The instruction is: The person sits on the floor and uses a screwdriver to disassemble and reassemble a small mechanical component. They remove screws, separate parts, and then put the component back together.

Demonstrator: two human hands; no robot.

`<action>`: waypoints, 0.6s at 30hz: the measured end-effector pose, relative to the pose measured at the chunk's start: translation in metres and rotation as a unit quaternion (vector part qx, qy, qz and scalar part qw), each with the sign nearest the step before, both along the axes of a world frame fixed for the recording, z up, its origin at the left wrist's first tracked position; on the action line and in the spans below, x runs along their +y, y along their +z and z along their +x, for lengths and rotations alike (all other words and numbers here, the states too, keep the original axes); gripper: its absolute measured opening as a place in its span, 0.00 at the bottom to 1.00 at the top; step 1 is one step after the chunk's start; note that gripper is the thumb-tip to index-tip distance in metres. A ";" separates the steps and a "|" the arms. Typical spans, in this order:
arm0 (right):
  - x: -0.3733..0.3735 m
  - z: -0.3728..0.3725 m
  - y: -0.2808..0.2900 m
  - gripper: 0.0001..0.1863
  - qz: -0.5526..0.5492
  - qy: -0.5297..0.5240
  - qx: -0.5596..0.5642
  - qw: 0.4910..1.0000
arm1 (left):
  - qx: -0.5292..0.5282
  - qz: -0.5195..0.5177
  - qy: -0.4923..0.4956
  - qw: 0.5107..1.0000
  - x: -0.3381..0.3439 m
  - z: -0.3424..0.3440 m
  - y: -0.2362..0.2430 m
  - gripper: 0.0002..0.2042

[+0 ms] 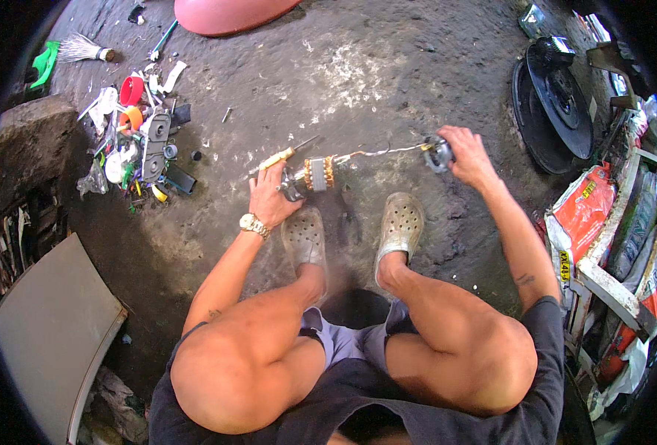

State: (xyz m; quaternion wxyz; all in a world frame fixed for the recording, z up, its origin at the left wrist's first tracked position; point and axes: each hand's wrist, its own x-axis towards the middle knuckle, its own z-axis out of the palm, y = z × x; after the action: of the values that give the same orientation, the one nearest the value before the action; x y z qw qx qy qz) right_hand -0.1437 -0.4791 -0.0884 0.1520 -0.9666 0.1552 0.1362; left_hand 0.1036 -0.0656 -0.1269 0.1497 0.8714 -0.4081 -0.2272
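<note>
My left hand [269, 199], with a wristwatch, grips the dark end of a small electric motor [319, 174] with copper windings around a grey core. A screwdriver [278, 158] with a yellowish handle lies across that hand's fingers, its shaft pointing up and right; whether the fingers pinch it I cannot tell. From the motor, wires [384, 152] stretch almost straight to a grey ring-like part [437, 156]. My right hand [469, 156] is closed on this part, out to the right and above the ground. Both hands are in front of my shoes.
Loose plastic parts and scrap [154, 144] lie in a pile at left, near a brush [80, 49]. A pale panel [54, 334] leans at lower left. Black round discs [555, 104] and a frame with sacks [584, 211] stand at right. A pink basin [232, 15] is at the far edge.
</note>
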 end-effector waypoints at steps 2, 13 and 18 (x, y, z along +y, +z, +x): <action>0.018 -0.004 -0.001 0.33 0.022 -0.026 0.000 0.999 | -0.016 0.005 -0.015 1.000 0.007 0.004 0.005 0.46; 0.026 -0.029 0.039 0.46 0.033 -0.082 0.109 0.990 | 0.173 -0.060 0.185 0.966 0.107 0.056 0.062 0.47; 0.054 -0.023 0.053 0.42 0.000 -0.130 0.014 0.991 | 0.260 -0.082 0.212 0.939 0.063 0.020 0.043 0.48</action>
State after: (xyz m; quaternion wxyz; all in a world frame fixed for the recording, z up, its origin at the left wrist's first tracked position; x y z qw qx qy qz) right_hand -0.1671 -0.4255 -0.0353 0.1660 -0.9362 0.2814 0.1293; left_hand 0.1240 -0.0026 -0.0841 0.3658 0.8332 -0.1782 -0.3745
